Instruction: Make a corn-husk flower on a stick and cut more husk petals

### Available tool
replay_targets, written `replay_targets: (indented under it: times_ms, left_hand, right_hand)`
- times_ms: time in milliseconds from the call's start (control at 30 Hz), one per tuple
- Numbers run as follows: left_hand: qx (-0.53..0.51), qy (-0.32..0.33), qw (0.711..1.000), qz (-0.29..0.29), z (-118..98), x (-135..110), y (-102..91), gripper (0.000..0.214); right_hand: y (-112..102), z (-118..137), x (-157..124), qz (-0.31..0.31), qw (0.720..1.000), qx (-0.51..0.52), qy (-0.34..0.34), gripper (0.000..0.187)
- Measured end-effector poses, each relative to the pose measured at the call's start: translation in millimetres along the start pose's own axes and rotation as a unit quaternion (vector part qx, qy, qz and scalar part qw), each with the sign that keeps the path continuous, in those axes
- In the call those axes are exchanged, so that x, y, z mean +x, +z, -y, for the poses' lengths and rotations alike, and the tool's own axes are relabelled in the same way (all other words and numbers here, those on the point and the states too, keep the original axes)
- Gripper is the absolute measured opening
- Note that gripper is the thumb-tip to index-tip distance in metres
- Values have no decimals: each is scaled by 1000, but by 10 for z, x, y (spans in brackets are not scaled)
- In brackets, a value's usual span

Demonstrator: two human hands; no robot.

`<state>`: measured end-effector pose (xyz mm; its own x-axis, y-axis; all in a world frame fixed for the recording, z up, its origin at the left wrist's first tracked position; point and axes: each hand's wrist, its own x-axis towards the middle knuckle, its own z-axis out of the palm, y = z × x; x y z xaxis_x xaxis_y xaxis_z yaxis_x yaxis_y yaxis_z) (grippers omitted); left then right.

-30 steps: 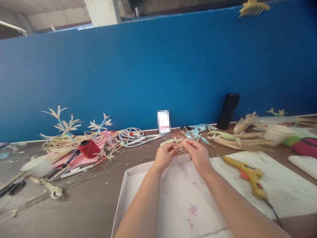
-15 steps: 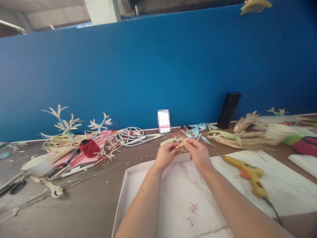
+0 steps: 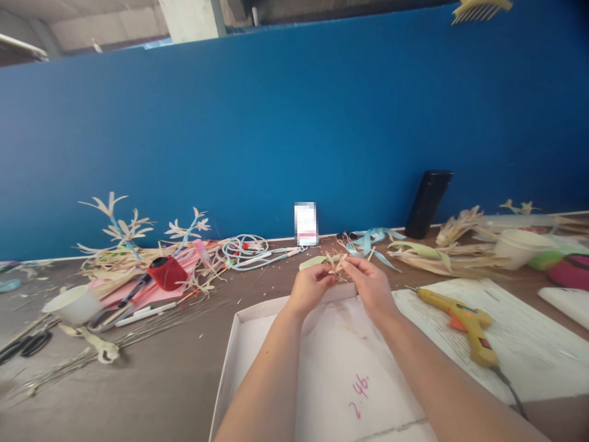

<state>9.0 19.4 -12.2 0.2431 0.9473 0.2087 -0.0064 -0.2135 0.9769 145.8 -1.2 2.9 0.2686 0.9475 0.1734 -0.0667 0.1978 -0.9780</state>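
My left hand (image 3: 309, 287) and my right hand (image 3: 370, 286) meet above the far edge of a shallow white box lid (image 3: 239, 359). Both pinch a small tan straw piece (image 3: 337, 263) between their fingertips, and their fingers are curled closed around it. The piece looks like a little bundle of dried husk strips with short ends sticking out. A pale green leaf strip (image 3: 311, 262) lies on the table just behind my left hand.
A yellow glue gun (image 3: 464, 321) lies on white paper to the right. Dried husks (image 3: 442, 255), a white cup (image 3: 518, 248) and a black case (image 3: 427, 204) stand at back right. On the left are a red spool (image 3: 165, 272), straw flowers (image 3: 120, 232), coiled cords (image 3: 243, 250), wires, scissors (image 3: 21, 346) and another cup (image 3: 71, 304).
My hands stay together on the straw piece, with small finger shifts only. The view has drifted slightly.
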Motion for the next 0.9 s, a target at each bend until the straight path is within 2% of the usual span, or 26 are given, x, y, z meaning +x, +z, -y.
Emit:
replay_targets:
  times_ms: [200,400,667,900]
  left_hand:
    - [-23,-18,1000,-6,-36,4,-19,17]
    - [-55,-47,997,11,-61,6,-37,21]
    - [-67,-63,995,29,-105,-23,-51,28]
    - [-86,-73,993,42,-127,-29,-71,27]
  right_hand:
    - [1,15,-13,20,1000,17,2,49]
    - [16,23,-23,42,997,60,12,49]
    - [14,-15,-7,63,996,63,5,46]
    - [9,-4,-3,37,999,32,6,46]
